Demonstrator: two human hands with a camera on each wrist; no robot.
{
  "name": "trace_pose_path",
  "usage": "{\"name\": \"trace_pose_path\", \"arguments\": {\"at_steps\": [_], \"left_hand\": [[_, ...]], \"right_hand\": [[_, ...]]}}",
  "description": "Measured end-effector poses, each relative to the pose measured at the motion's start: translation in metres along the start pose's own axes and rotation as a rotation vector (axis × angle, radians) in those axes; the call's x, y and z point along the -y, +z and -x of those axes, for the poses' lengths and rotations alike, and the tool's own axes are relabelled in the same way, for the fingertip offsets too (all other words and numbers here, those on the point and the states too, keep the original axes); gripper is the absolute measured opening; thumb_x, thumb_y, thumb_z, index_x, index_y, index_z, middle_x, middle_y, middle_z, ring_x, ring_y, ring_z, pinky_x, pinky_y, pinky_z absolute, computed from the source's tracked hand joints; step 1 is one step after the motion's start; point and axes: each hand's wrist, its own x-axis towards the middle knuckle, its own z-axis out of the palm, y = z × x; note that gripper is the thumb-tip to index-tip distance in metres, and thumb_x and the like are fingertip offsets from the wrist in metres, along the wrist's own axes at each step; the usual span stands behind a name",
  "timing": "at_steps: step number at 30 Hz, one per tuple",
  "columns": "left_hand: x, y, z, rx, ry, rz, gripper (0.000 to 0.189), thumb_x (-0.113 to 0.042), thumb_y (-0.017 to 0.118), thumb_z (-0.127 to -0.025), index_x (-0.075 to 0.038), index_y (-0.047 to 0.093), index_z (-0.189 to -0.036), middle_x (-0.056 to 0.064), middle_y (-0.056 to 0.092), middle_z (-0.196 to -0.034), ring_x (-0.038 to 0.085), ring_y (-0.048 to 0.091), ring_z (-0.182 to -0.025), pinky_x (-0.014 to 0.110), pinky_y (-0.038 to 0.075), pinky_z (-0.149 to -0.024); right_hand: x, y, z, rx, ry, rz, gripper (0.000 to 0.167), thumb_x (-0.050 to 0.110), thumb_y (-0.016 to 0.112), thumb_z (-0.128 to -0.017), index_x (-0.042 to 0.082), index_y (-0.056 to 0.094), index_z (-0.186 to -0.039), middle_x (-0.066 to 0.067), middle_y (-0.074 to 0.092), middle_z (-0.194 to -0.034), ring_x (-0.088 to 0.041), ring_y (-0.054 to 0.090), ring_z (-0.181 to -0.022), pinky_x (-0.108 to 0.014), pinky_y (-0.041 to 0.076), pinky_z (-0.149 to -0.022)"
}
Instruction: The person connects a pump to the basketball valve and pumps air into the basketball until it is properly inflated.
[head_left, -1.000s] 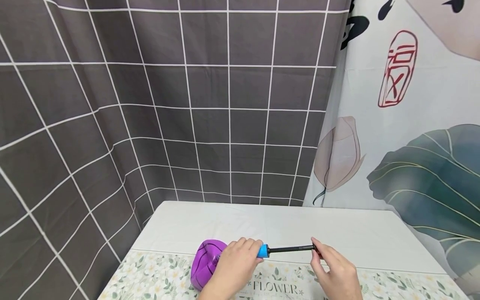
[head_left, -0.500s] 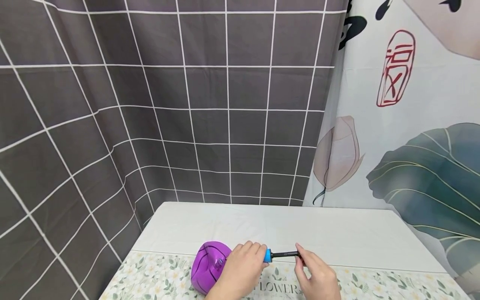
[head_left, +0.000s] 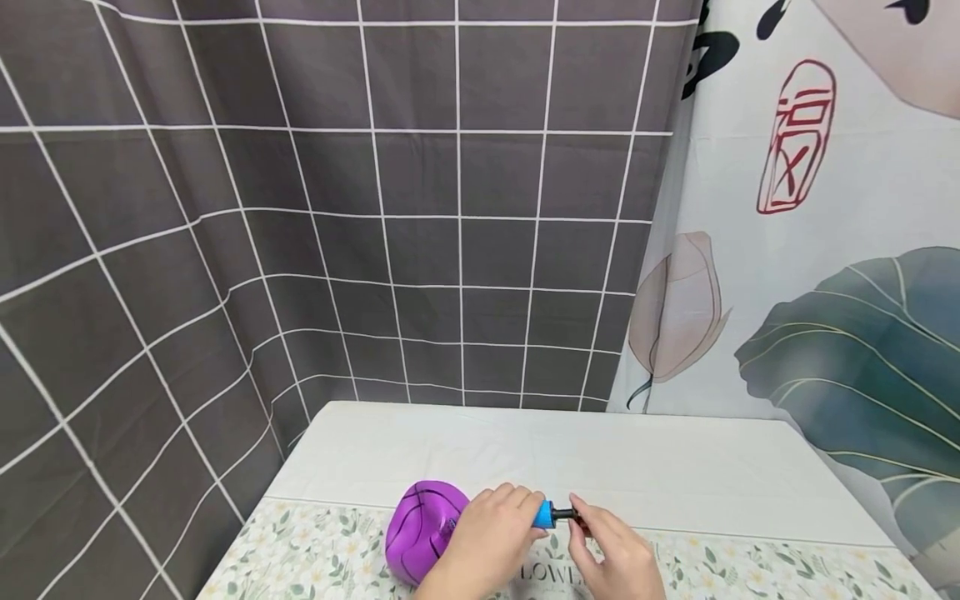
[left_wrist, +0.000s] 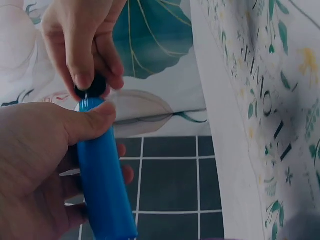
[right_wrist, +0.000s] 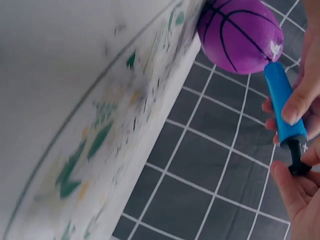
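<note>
My left hand [head_left: 491, 537] grips the blue barrel of a small hand pump [right_wrist: 281, 95], thumb along its side in the left wrist view. The pump's far end meets a purple ball [head_left: 423, 533] with black lines, which looks partly deflated in the head view. My right hand [head_left: 615, 554] pinches the black handle [right_wrist: 298, 167] at the end of the plunger. Only a short length of black rod shows between barrel and handle. In the right wrist view the ball [right_wrist: 240, 35] sits right at the pump's tip; the exact joint is too small to make out.
Both hands are above a table [head_left: 675, 467] with a white top and a flower-print band along the near side. A dark grid-patterned curtain [head_left: 420, 250] hangs behind and left; a white curtain with leaf prints [head_left: 862, 350] hangs at right.
My right hand has moved left, pushing the plunger into the barrel, so much less black rod shows. The left hand and pump have shifted slightly right.
</note>
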Motion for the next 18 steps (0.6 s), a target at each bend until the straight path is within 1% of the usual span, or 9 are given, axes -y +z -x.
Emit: {"name": "trace_pose_path", "arguments": {"at_steps": [3,7,13,18], "left_hand": [[0.003,-0.001,0.002,0.006,-0.017,0.056,0.031,-0.039,0.074,-0.090,-0.020,0.068,-0.114,-0.012,0.068,-0.098,0.002,0.060,-0.086,0.015,0.045,-0.067],[0.005,-0.002,0.006,0.024,-0.029,0.098,0.033,-0.041,0.070,-0.092,-0.023,0.067,-0.120,-0.013,0.068,-0.101,0.002,0.060,-0.086,0.015,0.044,-0.067],[0.010,-0.003,0.010,0.040,-0.054,0.063,0.037,-0.042,0.067,-0.093,-0.023,0.065,-0.124,-0.012,0.068,-0.103,0.005,0.060,-0.089,0.018,0.048,-0.070],[0.016,-0.005,0.012,0.022,-0.063,0.035,0.036,-0.039,0.069,-0.092,-0.021,0.065,-0.123,-0.010,0.069,-0.103,0.007,0.060,-0.088,0.020,0.049,-0.071]], "right_hand": [[-0.004,-0.003,-0.001,-0.012,-0.024,0.007,0.049,0.038,0.043,-0.105,0.002,0.077,-0.104,-0.001,0.075,-0.083,-0.007,0.067,-0.063,-0.010,0.051,-0.057],[-0.010,-0.010,-0.003,-0.010,-0.018,0.010,0.049,0.038,0.043,-0.104,0.003,0.077,-0.104,-0.001,0.075,-0.083,-0.010,0.068,-0.064,-0.011,0.053,-0.059],[-0.025,-0.022,-0.006,-0.055,-0.004,0.056,0.046,0.035,0.045,-0.101,0.003,0.078,-0.103,-0.002,0.076,-0.084,-0.013,0.069,-0.064,-0.012,0.054,-0.062],[-0.034,-0.034,-0.008,-0.046,0.060,0.084,0.043,0.030,0.047,-0.096,0.002,0.078,-0.104,-0.004,0.076,-0.085,-0.016,0.070,-0.064,-0.008,0.053,-0.067]]}}
